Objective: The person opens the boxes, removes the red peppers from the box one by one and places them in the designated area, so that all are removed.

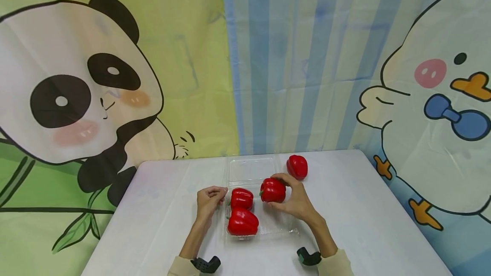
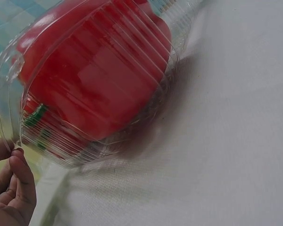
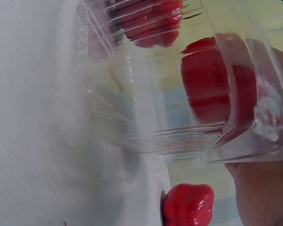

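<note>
A red bell pepper is held by the right hand, with the thumb at its near side and the fingers curved over its far side. Its skin is smooth and glossy, folded into rounded lobes, and its short green stem is turned to the left. It is placed over the right part of a clear plastic container; whether its underside is touching the floor of it cannot be told. By the left hand the container's thin left rim is pinched, the fingers being narrow. In the left part two more peppers are laid, a far one and a near one, close together. Room is left at the container's near right corner. Its lid is folded back towards the far edge of the white bench. A fourth pepper is seen just right of the lid, near that edge. On both sides, wide stretches of bench are seen.
</note>
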`<state>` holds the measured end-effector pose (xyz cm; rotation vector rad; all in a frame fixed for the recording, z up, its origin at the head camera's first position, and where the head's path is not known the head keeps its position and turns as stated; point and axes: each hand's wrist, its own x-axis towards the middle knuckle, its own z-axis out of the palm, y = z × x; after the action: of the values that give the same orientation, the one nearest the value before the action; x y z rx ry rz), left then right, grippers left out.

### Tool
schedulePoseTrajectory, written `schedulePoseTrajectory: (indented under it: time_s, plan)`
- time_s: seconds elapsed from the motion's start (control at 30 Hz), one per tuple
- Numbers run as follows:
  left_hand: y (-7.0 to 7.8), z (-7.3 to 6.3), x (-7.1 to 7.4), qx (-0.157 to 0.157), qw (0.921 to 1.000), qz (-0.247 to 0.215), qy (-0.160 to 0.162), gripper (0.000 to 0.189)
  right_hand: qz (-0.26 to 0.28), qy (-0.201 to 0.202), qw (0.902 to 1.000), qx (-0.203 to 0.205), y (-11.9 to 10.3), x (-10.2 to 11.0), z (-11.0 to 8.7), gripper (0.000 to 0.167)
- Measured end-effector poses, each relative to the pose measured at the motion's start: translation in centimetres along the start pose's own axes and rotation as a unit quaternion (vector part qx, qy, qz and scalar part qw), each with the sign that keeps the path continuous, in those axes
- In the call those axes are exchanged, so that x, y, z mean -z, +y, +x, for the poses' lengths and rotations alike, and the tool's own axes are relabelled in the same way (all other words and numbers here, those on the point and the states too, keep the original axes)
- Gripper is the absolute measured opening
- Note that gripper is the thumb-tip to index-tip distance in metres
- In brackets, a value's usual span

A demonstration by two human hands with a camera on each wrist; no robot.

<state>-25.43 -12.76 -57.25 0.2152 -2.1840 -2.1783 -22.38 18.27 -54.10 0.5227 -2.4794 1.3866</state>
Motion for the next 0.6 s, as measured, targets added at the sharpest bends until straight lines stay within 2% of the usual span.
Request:
schedulePoseTrajectory:
  time_s: [0.17,0.4,0.6]
  plan:
    - [0.1,0.0,0.0,0.003,1.0000,-0.003,-0.002,0.021,0.025,0.002,0.9996,-0.013,0.1,0.0,-0.2,0.077]
    - [-0.1,0.2,0.2,0.004,1.0000,-0.001,-0.006,0.024,0.079,0.034,0.9963,-0.009,0.8,-0.3,-0.4,0.079]
    - [-0.1,0.1,0.1,0.010,0.9999,0.001,0.000,0.023,0.116,0.046,0.9919,-0.024,1.4,-0.4,-0.5,0.077]
